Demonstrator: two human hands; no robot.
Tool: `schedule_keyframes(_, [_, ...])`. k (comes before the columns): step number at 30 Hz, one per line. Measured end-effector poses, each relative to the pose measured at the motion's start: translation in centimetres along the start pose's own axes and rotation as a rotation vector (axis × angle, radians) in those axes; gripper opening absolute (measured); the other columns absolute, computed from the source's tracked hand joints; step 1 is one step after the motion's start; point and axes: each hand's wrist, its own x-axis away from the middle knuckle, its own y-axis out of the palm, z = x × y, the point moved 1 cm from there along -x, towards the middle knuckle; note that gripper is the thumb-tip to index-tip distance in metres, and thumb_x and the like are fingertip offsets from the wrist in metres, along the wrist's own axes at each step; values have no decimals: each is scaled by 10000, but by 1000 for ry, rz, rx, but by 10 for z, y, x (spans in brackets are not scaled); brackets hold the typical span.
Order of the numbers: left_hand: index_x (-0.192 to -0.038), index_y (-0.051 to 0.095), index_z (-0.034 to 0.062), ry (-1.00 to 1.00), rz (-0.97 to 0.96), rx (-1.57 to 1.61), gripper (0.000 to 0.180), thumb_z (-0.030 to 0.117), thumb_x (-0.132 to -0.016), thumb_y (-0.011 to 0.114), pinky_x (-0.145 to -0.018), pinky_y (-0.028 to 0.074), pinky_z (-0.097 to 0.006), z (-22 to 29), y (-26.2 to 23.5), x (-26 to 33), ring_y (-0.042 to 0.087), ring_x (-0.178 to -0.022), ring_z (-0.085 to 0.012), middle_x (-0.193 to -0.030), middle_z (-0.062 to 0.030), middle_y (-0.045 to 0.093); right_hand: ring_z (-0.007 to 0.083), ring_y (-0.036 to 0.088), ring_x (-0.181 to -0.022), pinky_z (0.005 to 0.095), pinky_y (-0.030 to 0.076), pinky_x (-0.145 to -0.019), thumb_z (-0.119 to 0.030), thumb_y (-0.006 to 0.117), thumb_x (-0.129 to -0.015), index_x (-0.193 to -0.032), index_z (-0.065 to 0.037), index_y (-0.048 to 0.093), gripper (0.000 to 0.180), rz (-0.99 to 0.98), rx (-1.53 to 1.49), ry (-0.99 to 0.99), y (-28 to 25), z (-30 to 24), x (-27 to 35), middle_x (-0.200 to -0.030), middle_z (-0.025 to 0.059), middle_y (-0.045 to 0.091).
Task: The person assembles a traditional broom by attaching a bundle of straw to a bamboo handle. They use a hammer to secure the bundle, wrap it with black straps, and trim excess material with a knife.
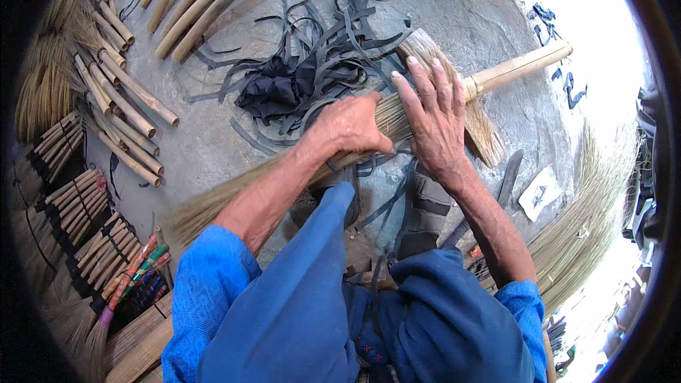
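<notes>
My left hand (345,125) curled, my right hand (438,124) flat
Left thumb (384,145) points right; right fingers (425,84) stretch forward; forearms (273,195) angle inward.

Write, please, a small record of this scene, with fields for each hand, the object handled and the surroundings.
Left hand: clasped over the broom's grass
Right hand: laid on the grass near the handle, fingers extended
Object: broom, with a bamboo handle pointing to upper right
Underneath: wooden plank, crossing below the broom
Beyond the hands: tangled dark strips and black cloth
Upper left: bamboo poles
Right side: long grass stalks
</notes>
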Motion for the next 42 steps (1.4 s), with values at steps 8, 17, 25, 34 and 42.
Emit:
schedule_keyframes(8, [-1570,475,9,-28,278,15,1003,372,-760,943,-1038,582,-572,2,13,42,725,-1223,-519,-1303,-323,753,351,288,-1705,564,193,-1393,-62,769,-838,-1625,-220,565,828,-136,-129,-63,-18,1,-18,-1805,86,401])
schedule_keyframes(17, [-1560,525,19,-1,432,-105,976,292,-750,995,-1036,550,-570,-11,42,61,697,-1244,-450,-1339,-225,721,455,376,-1627,591,338,-1324,-40,776,-833,-1458,-181,680,648,-37,-417,-18,-61,-15,5,-1747,129,454])
schedule_keyframes(25, [-1545,531,7,0,481,-94,954,276,-758,997,-1011,531,-566,-10,48,60,685,-1232,-440,-1312,-227,706,405,480,-1570,568,393,-1256,-154,862,-917,-1201,-100,772,303,76,-448,67,-34,-21,4,-1629,124,600])
schedule_keyframes(34, [-1527,521,-6,8,500,-127,939,259,-764,1001,-1000,507,-565,-9,53,62,668,-1218,-430,-1289,-216,685,382,464,-1565,574,386,-1255,-158,828,-905,-1134,-146,768,238,23,-384,1,-43,-30,-5,-1642,73,584])
schedule_keyframes(42, [-1533,508,-8,-8,477,-113,927,247,-783,988,-1022,497,-563,-4,52,65,654,-1241,-438,-1293,-238,673,340,468,-1576,577,338,-1311,-140,752,-928,-1070,-143,743,142,-77,-303,-168,-56,-27,-26,-1619,39,608])
